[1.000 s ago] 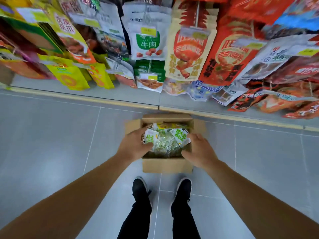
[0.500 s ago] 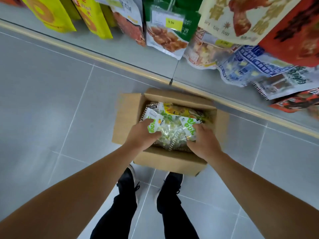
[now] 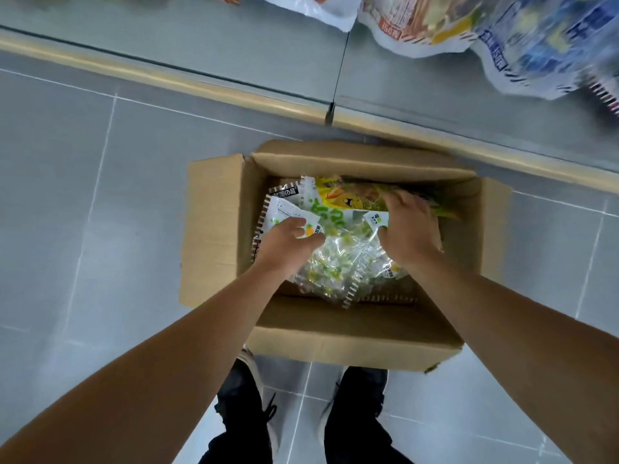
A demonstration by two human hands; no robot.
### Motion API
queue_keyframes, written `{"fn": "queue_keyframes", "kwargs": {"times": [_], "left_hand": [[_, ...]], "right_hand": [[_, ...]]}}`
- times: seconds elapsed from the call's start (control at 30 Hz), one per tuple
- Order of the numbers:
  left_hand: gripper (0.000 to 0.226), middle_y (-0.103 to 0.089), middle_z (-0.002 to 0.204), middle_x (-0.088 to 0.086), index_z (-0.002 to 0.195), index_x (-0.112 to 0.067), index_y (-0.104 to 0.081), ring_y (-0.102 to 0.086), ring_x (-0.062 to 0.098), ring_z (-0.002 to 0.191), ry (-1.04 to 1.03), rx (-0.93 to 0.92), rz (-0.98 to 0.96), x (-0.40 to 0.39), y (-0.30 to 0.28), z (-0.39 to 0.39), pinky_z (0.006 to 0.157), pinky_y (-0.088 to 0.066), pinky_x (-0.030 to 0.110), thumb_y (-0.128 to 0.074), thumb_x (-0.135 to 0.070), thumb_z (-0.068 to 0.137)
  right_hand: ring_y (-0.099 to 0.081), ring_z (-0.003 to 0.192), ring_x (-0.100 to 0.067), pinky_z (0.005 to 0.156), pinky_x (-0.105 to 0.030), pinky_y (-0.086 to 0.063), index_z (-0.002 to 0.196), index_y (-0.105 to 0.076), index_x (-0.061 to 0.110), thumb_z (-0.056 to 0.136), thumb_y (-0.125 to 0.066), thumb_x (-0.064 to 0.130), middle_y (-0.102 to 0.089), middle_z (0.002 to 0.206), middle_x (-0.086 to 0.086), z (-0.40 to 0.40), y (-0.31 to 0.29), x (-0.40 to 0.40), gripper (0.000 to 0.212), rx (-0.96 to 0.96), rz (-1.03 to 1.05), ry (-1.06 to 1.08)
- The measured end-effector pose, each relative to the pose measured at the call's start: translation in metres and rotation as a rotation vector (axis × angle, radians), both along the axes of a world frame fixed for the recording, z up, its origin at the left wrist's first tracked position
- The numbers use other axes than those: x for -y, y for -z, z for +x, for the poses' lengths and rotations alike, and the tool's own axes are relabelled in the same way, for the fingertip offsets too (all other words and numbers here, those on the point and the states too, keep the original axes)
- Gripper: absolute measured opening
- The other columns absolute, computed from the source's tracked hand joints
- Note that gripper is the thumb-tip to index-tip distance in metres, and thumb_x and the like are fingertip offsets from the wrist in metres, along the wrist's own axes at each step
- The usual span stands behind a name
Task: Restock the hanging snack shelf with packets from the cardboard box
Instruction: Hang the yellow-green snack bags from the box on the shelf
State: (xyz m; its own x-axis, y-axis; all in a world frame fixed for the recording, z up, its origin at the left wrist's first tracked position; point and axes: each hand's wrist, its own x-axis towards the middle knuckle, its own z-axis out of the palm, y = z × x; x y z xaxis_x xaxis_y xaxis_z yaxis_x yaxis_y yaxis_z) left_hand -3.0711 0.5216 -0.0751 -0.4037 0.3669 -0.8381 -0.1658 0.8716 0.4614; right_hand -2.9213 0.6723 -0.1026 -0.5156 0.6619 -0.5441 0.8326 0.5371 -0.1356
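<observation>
The view has dropped closer to the cardboard box than half a second ago, and both hands have gone deeper among the packets, so picking up stock is under way and nothing has reached the shelf yet. The left hand curls its fingers round the left edge of the clear packet of green sweets. The right hand has slid toward the far side; its fingers lie fairly straight across the yellow packet, thumb touching the clear one. Hanging packets show only at the top edge.
</observation>
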Motion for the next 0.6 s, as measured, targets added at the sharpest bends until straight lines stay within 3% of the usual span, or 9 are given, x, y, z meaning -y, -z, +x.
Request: {"fn": "queue_keyframes", "kwargs": {"times": [0.07,0.13,0.27,0.33,0.4,0.5,0.6], "left_hand": [[0.061,-0.059,0.133,-0.001,0.141,-0.021,-0.05,-0.06,0.01,0.095,0.012,0.048,0.01,-0.003,0.015,0.001,0.093,-0.048,0.032,-0.071,-0.038,0.086],[0.061,-0.061,0.129,-0.002,0.139,-0.02,-0.052,-0.062,0.014,0.102,-0.046,0.132,0.035,-0.005,0.022,0.005,0.098,-0.05,0.038,-0.069,-0.044,0.086],[0.059,-0.063,0.124,0.008,0.127,-0.017,-0.056,-0.069,0.029,0.103,-0.595,0.557,0.03,-0.01,0.022,0.009,0.091,-0.056,0.046,-0.066,-0.056,0.085],[0.06,-0.064,0.122,0.014,0.123,-0.016,-0.059,-0.071,0.034,0.097,-0.71,0.663,0.011,-0.009,0.022,0.012,0.083,-0.059,0.046,-0.071,-0.056,0.08],[0.043,-0.067,0.118,0.017,0.116,-0.011,-0.061,-0.071,0.034,0.098,-0.766,0.66,-0.025,-0.008,0.022,0.017,0.082,-0.059,0.047,-0.074,-0.038,0.085],[0.026,-0.07,0.111,0.017,0.11,-0.008,-0.059,-0.071,0.029,0.09,-0.755,0.555,-0.079,-0.004,0.02,0.026,0.078,-0.059,0.045,-0.071,-0.015,0.088],[0.039,-0.069,0.112,0.017,0.12,-0.01,-0.055,-0.074,0.029,0.086,-0.736,0.485,-0.069,0.003,0.015,0.028,0.064,-0.06,0.04,-0.073,-0.015,0.086]], "right_hand": [[-0.04,0.133,-0.034,0.107,-0.046,-0.038,0.146,-0.046,0.028,0.094,-0.061,0.019,-0.045,0.149,0.0,-0.001,0.015,-0.003,0.056,0.003,0.056,0.008],[-0.046,0.123,-0.035,0.102,-0.045,-0.041,0.14,-0.055,0.032,0.094,-0.062,0.017,-0.057,0.141,0.003,0.003,0.022,-0.002,0.049,-0.034,0.116,-0.001],[-0.047,0.112,-0.03,0.092,-0.049,-0.047,0.127,-0.069,0.028,0.087,-0.069,0.01,-0.068,0.126,0.009,0.024,0.023,0.016,0.043,-0.317,0.129,-0.005],[-0.045,0.111,-0.025,0.089,-0.05,-0.048,0.123,-0.071,0.025,0.087,-0.067,0.016,-0.07,0.122,0.009,0.039,0.021,0.031,0.038,-0.459,0.124,-0.051],[-0.046,0.116,-0.025,0.091,-0.05,-0.048,0.126,-0.069,0.024,0.089,-0.058,0.024,-0.068,0.126,0.008,0.05,0.017,0.043,0.039,-0.507,0.078,-0.081],[-0.046,0.127,-0.03,0.103,-0.054,-0.041,0.135,-0.06,0.022,0.083,-0.065,0.008,-0.059,0.138,0.002,0.057,0.003,0.054,0.054,-0.429,0.029,-0.076],[-0.04,0.132,-0.03,0.108,-0.053,-0.035,0.14,-0.048,0.021,0.079,-0.061,0.0,-0.044,0.144,-0.004,0.057,-0.014,0.065,0.065,-0.27,0.069,0.285]]}}
